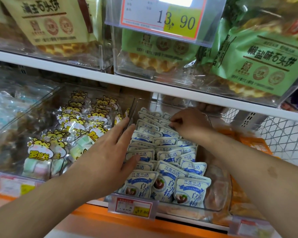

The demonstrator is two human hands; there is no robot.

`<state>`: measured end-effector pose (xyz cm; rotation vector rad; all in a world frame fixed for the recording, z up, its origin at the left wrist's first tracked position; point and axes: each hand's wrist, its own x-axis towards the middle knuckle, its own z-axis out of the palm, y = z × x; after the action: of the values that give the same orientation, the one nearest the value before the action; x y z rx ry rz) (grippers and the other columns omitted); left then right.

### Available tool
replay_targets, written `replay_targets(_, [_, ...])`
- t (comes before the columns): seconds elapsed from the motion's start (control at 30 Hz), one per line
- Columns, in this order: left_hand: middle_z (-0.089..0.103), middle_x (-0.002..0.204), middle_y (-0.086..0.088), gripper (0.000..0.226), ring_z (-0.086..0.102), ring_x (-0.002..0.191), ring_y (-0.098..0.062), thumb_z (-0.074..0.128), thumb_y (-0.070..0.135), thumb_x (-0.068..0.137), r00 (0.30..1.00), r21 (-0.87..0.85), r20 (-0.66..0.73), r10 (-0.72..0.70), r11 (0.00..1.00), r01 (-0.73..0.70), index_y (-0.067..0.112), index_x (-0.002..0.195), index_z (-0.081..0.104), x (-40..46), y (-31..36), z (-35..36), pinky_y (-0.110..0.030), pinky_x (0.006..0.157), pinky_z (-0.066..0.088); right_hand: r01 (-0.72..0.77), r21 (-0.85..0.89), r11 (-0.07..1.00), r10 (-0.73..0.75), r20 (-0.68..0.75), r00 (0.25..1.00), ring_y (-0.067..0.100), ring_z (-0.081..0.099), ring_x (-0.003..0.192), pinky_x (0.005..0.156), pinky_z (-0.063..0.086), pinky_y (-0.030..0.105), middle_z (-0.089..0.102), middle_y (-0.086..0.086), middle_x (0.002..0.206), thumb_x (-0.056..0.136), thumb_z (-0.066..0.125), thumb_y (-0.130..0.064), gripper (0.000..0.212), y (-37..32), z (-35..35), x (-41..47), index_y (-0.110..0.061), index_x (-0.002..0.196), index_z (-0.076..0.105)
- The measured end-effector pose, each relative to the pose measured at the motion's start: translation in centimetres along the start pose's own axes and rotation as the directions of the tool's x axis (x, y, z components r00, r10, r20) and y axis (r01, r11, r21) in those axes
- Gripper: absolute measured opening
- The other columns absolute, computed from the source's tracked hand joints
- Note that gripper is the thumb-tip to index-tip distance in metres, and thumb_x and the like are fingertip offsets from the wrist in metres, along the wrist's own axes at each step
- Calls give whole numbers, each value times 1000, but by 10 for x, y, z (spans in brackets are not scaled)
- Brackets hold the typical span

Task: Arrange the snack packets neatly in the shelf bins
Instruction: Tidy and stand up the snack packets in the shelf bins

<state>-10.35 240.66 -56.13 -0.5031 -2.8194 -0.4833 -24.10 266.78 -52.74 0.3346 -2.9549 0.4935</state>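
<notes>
A clear plastic bin (218, 201) on the lower shelf holds several white-and-blue snack packets (190, 188) standing in rows. My left hand (110, 152) lies flat against the left side of the rows, fingers spread, thumb on a packet's top edge (141, 154). My right hand (187, 123) reaches into the back of the bin and pinches the top of a white-and-blue packet (167, 125) between thumb and fingers. The rear packets are partly hidden under the upper shelf.
Left of it stands a clear bin of cat-print marshmallow packets (70, 127). The white upper shelf (144, 83) overhangs closely, carrying bins of beige and green waffle-cake bags (268, 66). A price tag (133, 206) clips to the bin front. An orange box (253, 145) and wire mesh sit right.
</notes>
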Motion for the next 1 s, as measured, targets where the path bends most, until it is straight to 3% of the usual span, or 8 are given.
replay_targets(0.17, [-4,171,9,84,13,156,-17,38,65,96,1000,-27,8,-9,1000,9,28,163,4,2,1,-2,-34,121,26,-6,48,999,2,67,998,10,70,104,102,56,34,75,-11,115,92,79,-33,31,-3,-22,-16,-29,123,76])
replay_targets(0.23, [-2,171,9,85,14,156,-18,38,65,95,1000,-19,16,-12,1000,12,26,163,6,2,2,-4,-35,121,27,-25,-30,999,27,96,995,16,66,110,97,52,26,70,-5,124,95,75,-31,37,-2,-35,-31,-26,131,70])
replay_targets(0.4, [19,166,-3,77,23,152,-26,38,64,97,1000,93,-7,15,996,-14,24,160,22,7,8,-7,-45,121,33,-14,-225,974,-6,-87,996,33,65,103,84,57,37,65,9,110,87,64,-34,42,19,-51,-98,-20,127,60])
replay_targets(0.57, [42,158,-6,61,31,150,-27,40,56,98,986,288,36,163,943,-167,21,147,49,17,31,-2,-48,122,23,-112,-55,992,106,-101,989,29,64,111,91,48,33,70,8,119,98,62,-27,32,33,-46,-134,-18,129,63])
replay_targets(0.63, [53,149,2,53,46,140,-23,45,54,98,975,261,68,213,939,-223,27,142,55,23,41,-1,-44,117,32,-103,-30,994,100,-97,990,29,64,107,86,49,33,72,8,112,100,58,-28,26,37,-42,-133,-19,123,64])
replay_targets(0.73, [65,125,10,40,60,117,-16,51,53,97,959,127,114,258,954,-272,33,129,65,29,59,1,-37,97,53,-87,-57,995,79,-120,990,30,60,107,88,45,34,69,9,107,100,55,-25,19,39,-38,-130,-18,115,64])
replay_targets(0.87, [64,116,16,36,62,107,-11,62,57,93,960,18,215,179,982,-187,39,125,62,30,76,9,-34,84,56,-106,-45,993,101,-101,990,30,58,111,95,47,36,67,11,113,102,51,-27,27,41,-38,-132,-16,124,61])
replay_targets(1.0, [68,103,13,25,65,97,-14,70,48,90,973,33,206,105,993,-114,36,110,61,32,77,11,-33,77,55,-88,-88,992,78,-110,991,30,53,125,107,43,38,63,10,128,102,50,-33,38,37,-42,-135,-16,136,56])
